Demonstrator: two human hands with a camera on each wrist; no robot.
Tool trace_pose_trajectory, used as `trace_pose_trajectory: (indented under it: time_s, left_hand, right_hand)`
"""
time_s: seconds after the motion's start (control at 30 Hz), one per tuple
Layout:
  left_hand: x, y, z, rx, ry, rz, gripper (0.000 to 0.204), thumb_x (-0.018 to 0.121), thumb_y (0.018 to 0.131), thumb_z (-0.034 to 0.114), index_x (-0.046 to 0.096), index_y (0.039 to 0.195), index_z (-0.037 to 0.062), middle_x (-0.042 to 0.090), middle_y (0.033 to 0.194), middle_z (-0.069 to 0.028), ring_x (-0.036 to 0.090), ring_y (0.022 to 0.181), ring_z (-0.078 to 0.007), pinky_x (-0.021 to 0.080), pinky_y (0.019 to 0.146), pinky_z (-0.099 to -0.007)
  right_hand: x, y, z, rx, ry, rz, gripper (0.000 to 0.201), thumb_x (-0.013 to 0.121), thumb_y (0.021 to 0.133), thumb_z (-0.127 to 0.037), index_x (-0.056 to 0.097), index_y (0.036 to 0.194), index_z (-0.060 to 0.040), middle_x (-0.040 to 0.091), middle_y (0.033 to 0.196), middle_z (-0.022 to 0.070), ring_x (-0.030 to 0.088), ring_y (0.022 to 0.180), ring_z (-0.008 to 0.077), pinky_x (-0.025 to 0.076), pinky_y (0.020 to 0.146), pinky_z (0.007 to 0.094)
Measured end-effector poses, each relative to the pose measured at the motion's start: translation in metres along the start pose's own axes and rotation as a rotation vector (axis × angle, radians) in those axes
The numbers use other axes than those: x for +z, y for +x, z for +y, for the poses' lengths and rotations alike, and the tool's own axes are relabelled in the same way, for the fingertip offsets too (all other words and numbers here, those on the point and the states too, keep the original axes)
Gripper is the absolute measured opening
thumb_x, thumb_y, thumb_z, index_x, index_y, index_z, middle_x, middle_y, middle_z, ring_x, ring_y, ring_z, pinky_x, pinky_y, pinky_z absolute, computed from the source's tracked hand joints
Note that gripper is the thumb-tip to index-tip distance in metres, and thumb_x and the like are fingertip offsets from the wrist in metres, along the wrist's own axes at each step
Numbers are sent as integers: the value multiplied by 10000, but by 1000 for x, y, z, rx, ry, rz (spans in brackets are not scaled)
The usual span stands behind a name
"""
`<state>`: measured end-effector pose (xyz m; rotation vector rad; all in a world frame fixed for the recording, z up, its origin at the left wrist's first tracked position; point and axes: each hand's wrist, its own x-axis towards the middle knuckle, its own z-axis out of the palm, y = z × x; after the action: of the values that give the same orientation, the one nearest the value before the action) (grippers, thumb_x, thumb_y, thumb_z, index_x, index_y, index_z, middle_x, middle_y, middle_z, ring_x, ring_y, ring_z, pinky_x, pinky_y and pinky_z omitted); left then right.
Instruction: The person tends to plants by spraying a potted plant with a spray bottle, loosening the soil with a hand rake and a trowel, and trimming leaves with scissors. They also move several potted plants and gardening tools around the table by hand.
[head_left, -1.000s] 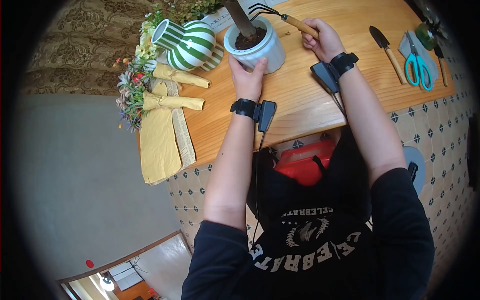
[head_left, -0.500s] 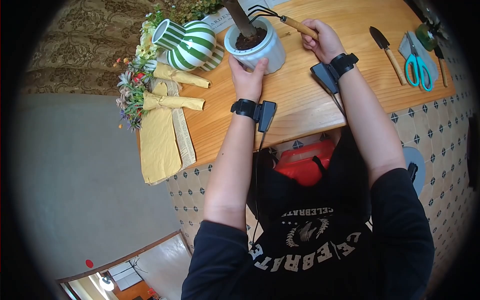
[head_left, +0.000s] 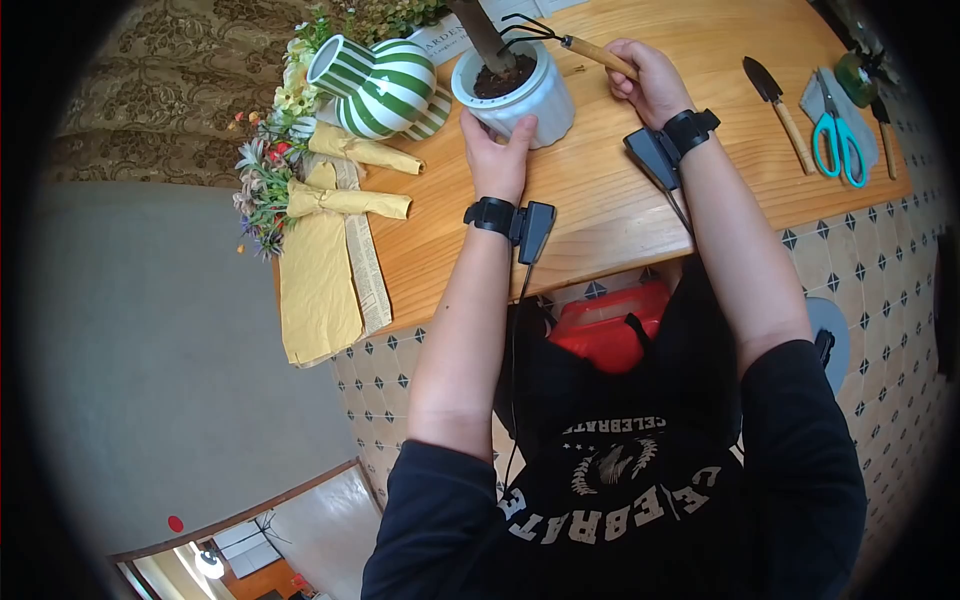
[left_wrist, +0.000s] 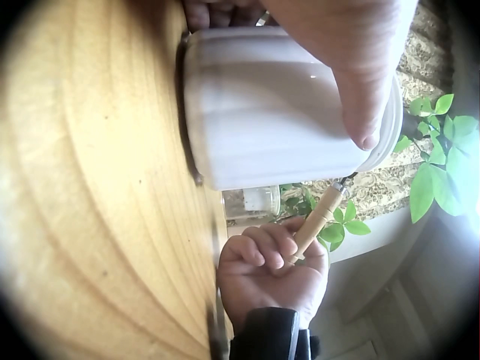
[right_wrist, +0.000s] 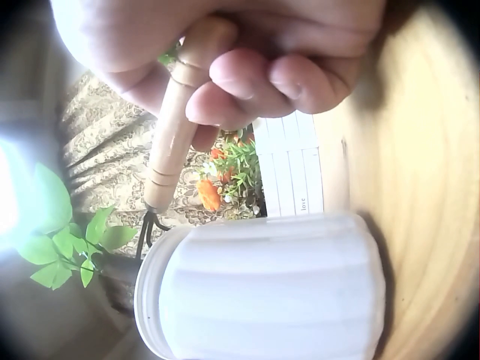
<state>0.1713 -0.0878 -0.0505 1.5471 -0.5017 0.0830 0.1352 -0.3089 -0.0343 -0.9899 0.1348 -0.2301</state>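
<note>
A white flower pot stands on the wooden table, with dark soil and a thick brown plant stem in it. My left hand grips the pot's near side; its thumb lies below the rim in the left wrist view, the other fingers round the side. With my right hand I hold a three-pronged hand rake by its wooden handle. The dark prongs reach over the pot's rim beside the stem. In the right wrist view their tips are hidden behind the rim.
Left of the pot lie a green-and-white striped vase and paper-wrapped flowers. To the right are a small trowel, teal-handled scissors on a grey cloth, and a green jar. The table's front edge runs under my forearms.
The rake's prongs have shifted slightly lower and closer to the stem. Both hands keep their holds, and the pot stays where it was.
</note>
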Motion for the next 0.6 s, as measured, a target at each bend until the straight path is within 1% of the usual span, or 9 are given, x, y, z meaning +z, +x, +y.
trace_pose_trajectory:
  time_s: [0.07,0.17,0.23,0.37,0.53,0.6]
  left_hand:
    - [0,0,0,-4,-3,-3,790,776,735,291,317,1300,-15,482,1248,-158,494,1146,-242,376,999,-366]
    - [0,0,0,-15,-8,-7,803,786,723,266,311,1307,-16,479,1253,-158,493,1150,-240,373,1004,-366]
    - [0,0,0,-29,-15,-11,808,793,715,247,311,1308,-15,478,1254,-157,492,1152,-239,373,1005,-366]
    - [1,0,4,-27,-8,-2,764,789,715,206,329,1286,-9,486,1245,-152,489,1154,-233,373,1002,-359]
    - [1,-1,6,-44,-18,-6,701,780,724,179,353,1248,-4,494,1227,-143,491,1139,-222,369,998,-350]
    - [-1,-1,4,-30,-24,-20,667,754,758,166,354,1268,6,494,1236,-122,482,1140,-205,361,996,-342]
  right_hand:
    - [0,0,-1,-1,10,14,196,453,902,-181,562,882,-19,460,566,-6,373,464,82,337,488,233]
    - [-6,4,2,-33,147,-20,205,490,879,-166,599,885,8,497,619,12,410,516,80,348,489,225]
    - [-7,6,4,-60,212,-32,203,498,890,-167,594,899,11,497,633,17,417,537,85,357,499,229]
    - [-9,6,2,-88,335,-87,206,522,903,-176,591,931,16,489,650,22,428,575,93,369,520,234]
    - [-15,15,3,-60,427,-64,223,539,901,-194,596,940,18,468,639,21,409,569,106,365,533,241]
    - [-17,18,6,-51,458,-52,232,545,900,-205,599,937,18,463,638,21,403,567,112,362,536,245]
